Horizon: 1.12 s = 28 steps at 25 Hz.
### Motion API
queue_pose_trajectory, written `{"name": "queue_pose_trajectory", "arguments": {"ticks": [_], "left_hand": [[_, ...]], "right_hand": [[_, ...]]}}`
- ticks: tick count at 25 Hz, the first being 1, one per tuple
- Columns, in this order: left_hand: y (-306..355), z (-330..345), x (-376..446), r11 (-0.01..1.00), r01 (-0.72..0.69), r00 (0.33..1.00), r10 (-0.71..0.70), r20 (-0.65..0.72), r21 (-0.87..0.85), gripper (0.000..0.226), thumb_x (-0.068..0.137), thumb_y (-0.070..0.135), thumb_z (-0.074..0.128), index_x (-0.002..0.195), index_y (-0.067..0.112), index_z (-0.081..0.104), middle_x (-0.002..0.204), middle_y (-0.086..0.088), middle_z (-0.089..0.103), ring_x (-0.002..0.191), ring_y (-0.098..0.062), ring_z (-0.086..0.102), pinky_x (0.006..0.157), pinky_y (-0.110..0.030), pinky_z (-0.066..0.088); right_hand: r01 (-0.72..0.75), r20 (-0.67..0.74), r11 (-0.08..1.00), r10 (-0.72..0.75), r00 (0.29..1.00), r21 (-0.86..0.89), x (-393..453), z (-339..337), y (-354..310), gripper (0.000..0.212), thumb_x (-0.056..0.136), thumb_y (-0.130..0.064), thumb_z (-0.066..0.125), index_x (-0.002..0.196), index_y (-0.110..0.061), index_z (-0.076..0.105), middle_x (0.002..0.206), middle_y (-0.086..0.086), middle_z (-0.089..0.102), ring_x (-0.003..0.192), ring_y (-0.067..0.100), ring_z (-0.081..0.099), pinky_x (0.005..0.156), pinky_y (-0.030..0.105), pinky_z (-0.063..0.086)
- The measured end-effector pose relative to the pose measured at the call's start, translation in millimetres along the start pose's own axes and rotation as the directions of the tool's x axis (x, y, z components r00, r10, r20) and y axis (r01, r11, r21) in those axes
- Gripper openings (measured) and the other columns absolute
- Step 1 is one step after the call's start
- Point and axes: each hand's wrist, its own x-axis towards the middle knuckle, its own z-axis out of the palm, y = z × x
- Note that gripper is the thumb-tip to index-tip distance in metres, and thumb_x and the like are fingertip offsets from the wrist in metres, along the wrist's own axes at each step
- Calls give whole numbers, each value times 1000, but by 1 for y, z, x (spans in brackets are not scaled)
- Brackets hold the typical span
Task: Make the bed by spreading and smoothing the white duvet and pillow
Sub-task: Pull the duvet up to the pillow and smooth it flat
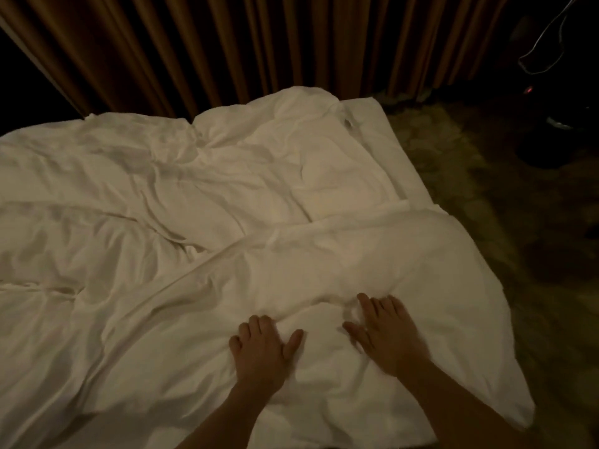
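A white duvet (181,222) lies rumpled over most of the bed, full of folds and creases. Its near right part forms a puffy fold (372,254) that runs to the bed's right edge. My left hand (262,348) presses flat on the duvet near the bottom middle, fingers slightly bent into the fabric. My right hand (385,332) rests flat beside it, fingers spread and pointing away from me. A ridge of bunched cloth sits just beyond both hands. I cannot tell a pillow apart from the bedding.
Brown pleated curtains (259,43) hang behind the bed. A white sheet corner (385,137) shows at the far right of the mattress. Dark patterned carpet (518,222) lies to the right, with dark objects and a cable (544,53) in the upper right corner.
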Motion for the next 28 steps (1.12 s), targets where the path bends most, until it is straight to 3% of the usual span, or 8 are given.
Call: {"name": "queue_pose_trajectory", "arguments": {"ticks": [6,10,12,14,18,22,25,28], "left_hand": [[-2,4,-28,998,23,992,-31,126,64,115,65,80,-32,97,27,65,95,2,73,95,-17,69,86,-32,45],[-12,16,-101,992,-25,979,49,197,-120,80,94,74,6,67,24,62,63,0,67,60,-16,68,57,-28,48],[-22,28,-128,963,-108,994,104,-28,-247,47,98,61,35,69,30,54,57,7,58,55,-12,59,59,-29,40],[-27,19,-125,915,-219,946,114,-303,-338,15,89,48,51,84,34,48,79,14,53,75,-12,54,73,-32,35],[-76,-49,-65,921,-73,884,-118,-453,-382,41,87,50,48,112,18,57,111,4,53,104,-24,47,91,-42,30],[-157,-76,-34,923,239,909,-322,-266,-300,68,88,63,33,123,13,64,125,-8,63,120,-31,51,104,-49,32],[-191,-55,-62,916,282,897,-358,-259,-287,63,93,58,29,115,14,68,114,-6,70,111,-32,61,102,-50,35],[-224,-43,-93,894,338,848,-425,-316,-296,62,95,53,29,119,9,67,118,-11,68,114,-35,60,103,-51,34]], "right_hand": [[-169,58,971,162,985,166,-4,-13,-8,73,92,-76,8,110,-20,52,101,2,69,93,29,69,82,40,49],[-128,32,961,124,992,247,-48,-31,-10,89,76,-86,-9,110,-26,48,98,-6,66,87,23,70,75,36,53],[7,-155,962,37,987,271,-57,-35,-18,86,89,-82,4,111,-19,58,88,-3,72,78,24,71,72,38,53],[136,-326,961,-52,944,242,-28,-46,-36,79,99,-71,20,121,-8,62,102,9,73,91,30,70,83,44,53],[268,-136,941,-244,960,206,59,-81,-99,98,88,-84,4,161,-18,14,165,9,25,154,24,17,125,45,13],[358,65,929,-364,929,97,103,-55,-138,103,77,-93,-1,159,-32,-14,170,-2,-4,154,15,-15,124,47,-12],[352,197,921,-381,903,169,100,-27,-156,99,79,-93,4,159,-35,-8,160,1,37,154,15,16,125,45,-6],[170,270,956,-234,934,240,82,-28,-151,111,72,-94,-2,150,-22,30,123,0,70,119,19,62,110,37,38]]}}
